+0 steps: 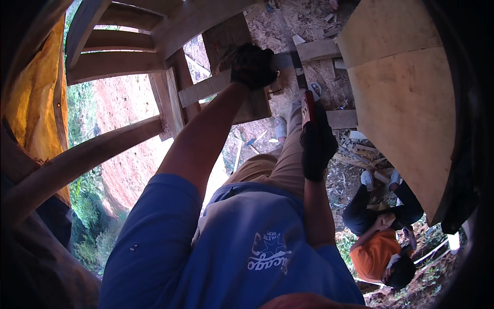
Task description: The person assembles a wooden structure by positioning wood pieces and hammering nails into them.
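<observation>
While your gloved left hand clamps the wooden batten at upper centre, your right hand grips a red tool.

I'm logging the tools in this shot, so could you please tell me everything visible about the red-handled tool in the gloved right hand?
The red-handled tool shows only as a short, narrow red length rising out of the top of the right hand, which wears a black glove and closes around it. The surface looks smooth, perhaps plastic or painted. It stands nearly upright in the picture, over the person's tan trouser leg, below a wooden crosspiece. Its working end is hidden, so its kind cannot be told.
</observation>
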Demonstrator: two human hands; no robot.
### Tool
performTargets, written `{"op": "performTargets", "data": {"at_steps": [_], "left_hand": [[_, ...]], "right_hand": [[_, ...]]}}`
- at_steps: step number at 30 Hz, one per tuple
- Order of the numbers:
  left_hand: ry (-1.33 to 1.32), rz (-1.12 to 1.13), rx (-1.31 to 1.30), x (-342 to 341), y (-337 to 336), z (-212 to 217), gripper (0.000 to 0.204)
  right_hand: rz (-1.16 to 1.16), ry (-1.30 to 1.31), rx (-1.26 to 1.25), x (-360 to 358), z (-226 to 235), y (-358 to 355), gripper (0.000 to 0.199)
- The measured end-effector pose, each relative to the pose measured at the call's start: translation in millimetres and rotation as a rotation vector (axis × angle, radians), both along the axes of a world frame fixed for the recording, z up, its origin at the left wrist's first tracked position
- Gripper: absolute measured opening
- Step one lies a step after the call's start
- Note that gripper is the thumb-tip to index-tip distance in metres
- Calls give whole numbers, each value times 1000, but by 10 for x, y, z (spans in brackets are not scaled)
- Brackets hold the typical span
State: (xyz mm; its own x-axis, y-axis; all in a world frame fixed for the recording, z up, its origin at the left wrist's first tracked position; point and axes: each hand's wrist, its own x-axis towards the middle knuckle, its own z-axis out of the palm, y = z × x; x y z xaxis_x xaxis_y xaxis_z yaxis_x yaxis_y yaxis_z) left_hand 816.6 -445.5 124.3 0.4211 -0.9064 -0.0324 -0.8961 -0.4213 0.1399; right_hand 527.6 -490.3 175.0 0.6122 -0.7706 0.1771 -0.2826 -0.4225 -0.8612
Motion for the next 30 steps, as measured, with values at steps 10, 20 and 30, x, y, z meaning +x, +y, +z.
{"op": "performTargets", "data": {"at_steps": [10, 20, 30], "left_hand": [[138, 9, 90, -39, -168, 119, 49], [97, 43, -81, -49, -119, 72, 37], [98, 103, 166, -78, -254, 113, 44]], "right_hand": [[54, 46, -164, 929, 33, -449, 30], [81, -34, -260, 1044, -185, -473, 36], [136, 344, -313, 427, -103, -152, 38]]}}
